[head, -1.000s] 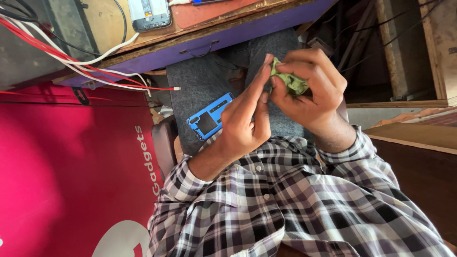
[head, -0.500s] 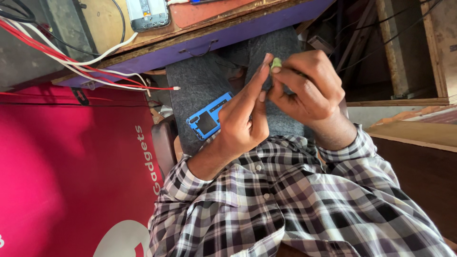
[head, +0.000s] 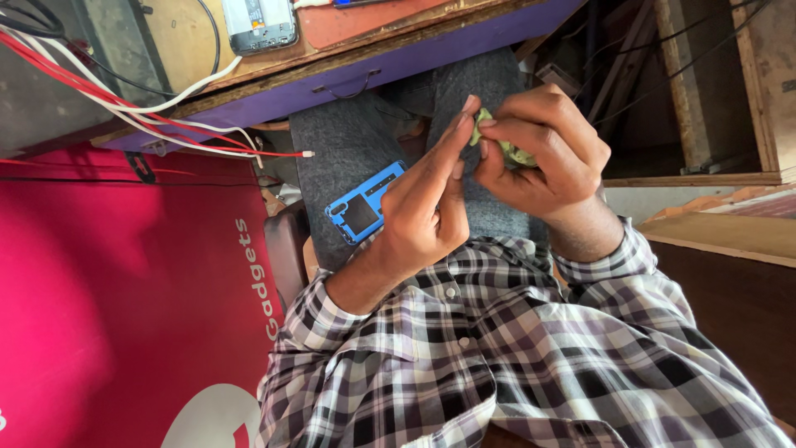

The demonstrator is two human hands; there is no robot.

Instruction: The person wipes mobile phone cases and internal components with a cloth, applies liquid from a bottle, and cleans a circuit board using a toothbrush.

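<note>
Green scrap [head: 500, 146] has slid deeper into right hand [head: 543, 158] since half a second ago, over lap at 12 o'clock. Left hand [head: 427, 207] fingertips pinch its edge; keep both pinches tight, pull slowly.

Small crumpled green piece [head: 507, 149] mostly hidden by right hand [head: 543, 158] fingers [head: 497, 124]; kind can't be told. Silver-cased phone [head: 260, 23] on wooden worktop [head: 178, 41] cut by top edge. Blue rectangular phone frame [head: 363, 204] partly behind left hand [head: 427, 211].

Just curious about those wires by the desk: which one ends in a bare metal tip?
The red wire; its tip juts past the white wires beside it.
</note>
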